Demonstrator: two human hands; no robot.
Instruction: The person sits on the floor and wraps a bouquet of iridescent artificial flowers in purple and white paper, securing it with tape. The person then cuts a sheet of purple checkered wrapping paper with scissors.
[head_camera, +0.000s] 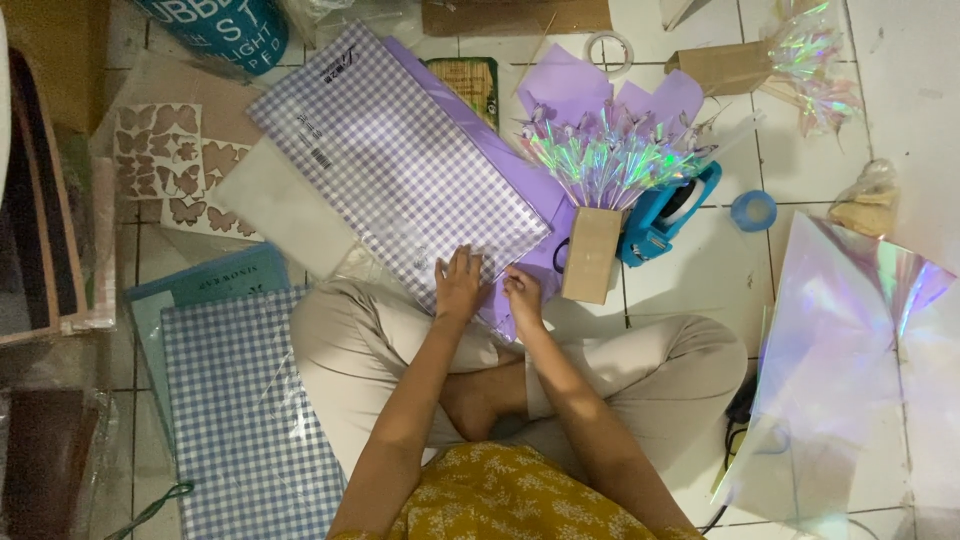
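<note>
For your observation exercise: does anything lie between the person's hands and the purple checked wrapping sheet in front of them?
Nothing visible does. The left hand rests flat on the near edge of the purple checked sheet, and the right hand touches that edge beside it.

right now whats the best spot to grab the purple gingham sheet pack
Probably the near short edge of the purple gingham sheet pack, coming from the person's side. It lies flat on the floor, that edge is bare, and the left hand and right hand are already there.

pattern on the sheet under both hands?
Purple-and-white gingham check on the wrapping sheet, clearest in the head view.
</note>
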